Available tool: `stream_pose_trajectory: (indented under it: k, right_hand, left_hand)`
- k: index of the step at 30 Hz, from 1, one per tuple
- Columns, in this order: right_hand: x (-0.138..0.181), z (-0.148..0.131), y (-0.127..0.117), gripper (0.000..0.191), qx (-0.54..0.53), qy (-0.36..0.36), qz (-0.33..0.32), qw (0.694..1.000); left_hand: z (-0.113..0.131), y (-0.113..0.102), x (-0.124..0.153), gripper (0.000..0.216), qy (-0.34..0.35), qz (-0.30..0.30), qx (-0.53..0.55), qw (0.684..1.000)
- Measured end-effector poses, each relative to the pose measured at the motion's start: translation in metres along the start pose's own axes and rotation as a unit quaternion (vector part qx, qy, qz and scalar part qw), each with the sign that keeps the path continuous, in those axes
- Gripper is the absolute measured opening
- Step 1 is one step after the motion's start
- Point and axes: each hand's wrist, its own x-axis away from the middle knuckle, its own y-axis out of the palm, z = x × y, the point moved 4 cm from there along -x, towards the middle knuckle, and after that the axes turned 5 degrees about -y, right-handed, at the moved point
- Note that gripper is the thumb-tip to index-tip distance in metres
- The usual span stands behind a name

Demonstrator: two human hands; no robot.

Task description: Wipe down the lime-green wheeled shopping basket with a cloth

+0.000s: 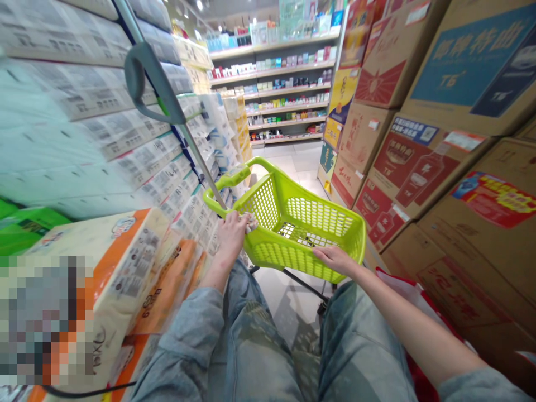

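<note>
In front of my legs stands a bright green shopping cart basket (310, 212) with slotted walls, turned sideways. My left hand (233, 228) is closed on a crumpled pale cloth (251, 222) at the basket's left corner, near the base of a metal pole (201, 162). The cloth touches the green rim; it could also be a wad of tissue. On the near rim, toward the right, rests my right hand (335, 259), its fingers curled over the edge. Through the basket's slotted bottom the floor shows, and no goods are visible inside.
Stacked tissue packs (84, 84) wall the left side, with orange-and-cream packs (125, 257) close by my left arm. Printed cardboard cartons (452, 167) rise on the right. A grey handle (153, 84) tops the pole. Shelves of small boxes (285, 84) stand behind.
</note>
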Motion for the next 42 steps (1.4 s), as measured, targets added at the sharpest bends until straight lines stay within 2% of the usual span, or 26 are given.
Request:
stream_pose_trajectory:
  k: [10, 15, 18, 23, 26, 29, 33, 36, 39, 42]
  right_hand:
    - [0.014, 0.025, -0.022, 0.051, 0.117, 0.009, 0.021, 0.993]
    - [0.021, 0.041, -0.023, 0.044, 0.109, 0.04, 0.067, 0.991]
    - [0.022, 0.049, -0.025, 0.044, 0.128, 0.034, 0.092, 0.987]
    - [0.02, 0.047, -0.028, 0.044, 0.155, 0.031, 0.123, 0.98]
    - [0.011, 0.029, -0.028, 0.045, 0.127, 0.048, 0.18, 0.974]
    - [-0.009, -0.01, -0.022, 0.047, 0.049, -0.006, 0.22, 0.974]
    - [-0.042, -0.072, -0.007, 0.048, -0.065, -0.069, 0.206, 0.974]
    - [-0.062, -0.106, 0.003, 0.049, -0.13, -0.087, 0.199, 0.967]
    - [-0.075, -0.121, 0.012, 0.045, -0.165, -0.068, 0.212, 0.961]
    - [-0.082, -0.122, 0.019, 0.033, -0.179, -0.07, 0.23, 0.954]
  left_hand:
    - [0.018, -0.005, 0.013, 0.019, 0.109, 0.013, 0.113, 0.987]
    - [0.022, -0.01, 0.017, 0.024, 0.149, -0.027, 0.08, 0.985]
    - [0.023, -0.012, 0.018, 0.026, 0.158, -0.051, 0.09, 0.982]
    - [0.031, -0.012, 0.02, 0.018, 0.165, -0.044, 0.089, 0.981]
    - [0.039, -0.012, 0.02, 0.017, 0.148, -0.033, 0.071, 0.986]
    - [0.047, -0.012, 0.022, 0.015, 0.137, -0.031, 0.06, 0.988]
    - [0.055, -0.014, 0.025, 0.015, 0.126, -0.024, 0.078, 0.989]
    - [0.057, -0.014, 0.031, 0.025, 0.097, 0.0, 0.103, 0.99]
    - [0.056, -0.013, 0.038, 0.032, 0.079, 0.022, 0.117, 0.99]
    - [0.053, -0.016, 0.048, 0.036, 0.098, 0.031, 0.146, 0.984]
